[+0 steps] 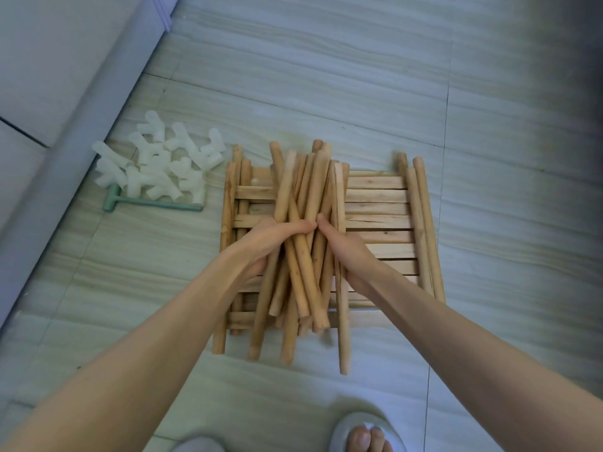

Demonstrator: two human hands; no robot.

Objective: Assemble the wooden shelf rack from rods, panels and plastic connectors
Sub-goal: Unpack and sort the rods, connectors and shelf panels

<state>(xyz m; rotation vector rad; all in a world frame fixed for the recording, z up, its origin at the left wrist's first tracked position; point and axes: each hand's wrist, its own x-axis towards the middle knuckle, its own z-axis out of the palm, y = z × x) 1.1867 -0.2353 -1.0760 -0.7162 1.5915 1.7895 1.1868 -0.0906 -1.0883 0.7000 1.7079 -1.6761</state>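
Rods: a loose bundle of wooden rods [301, 236] is gathered in the middle of the view, lying lengthwise on top of the slatted panels; the ends are uneven and several rods are crossed.
Left hand: the left hand [270, 241] is wrapped round the bundle from its left side, thumb laid over the top — the rods are gripped, not merely touched.
Right hand: the right hand [346, 246] is closed on the bundle from the right side, thumb tip nearly meeting the left thumb; its fingers are hidden beneath the rods.
Panels: a stack of slatted wooden panels [381, 210] is seen flat on the floor under the rods, framed by rods of their own along each side.
Connectors: a heap of translucent white plastic connectors [156, 164] is set well to the left of the panels, apart from them.
Mallet: a small green mallet [146, 203] is laid just in front of the connector heap.
Surroundings: pale tiled floor [359, 76]; a slippered foot [365, 432] is visible at the bottom edge.
Step judged: the rods are probably being lifted off so the panels can be reached.
Advice: the bundle should be squeezed evenly from both sides and kept level, so that the loose, crossed rods are not shed — the long one at the right edge looks poorly held.
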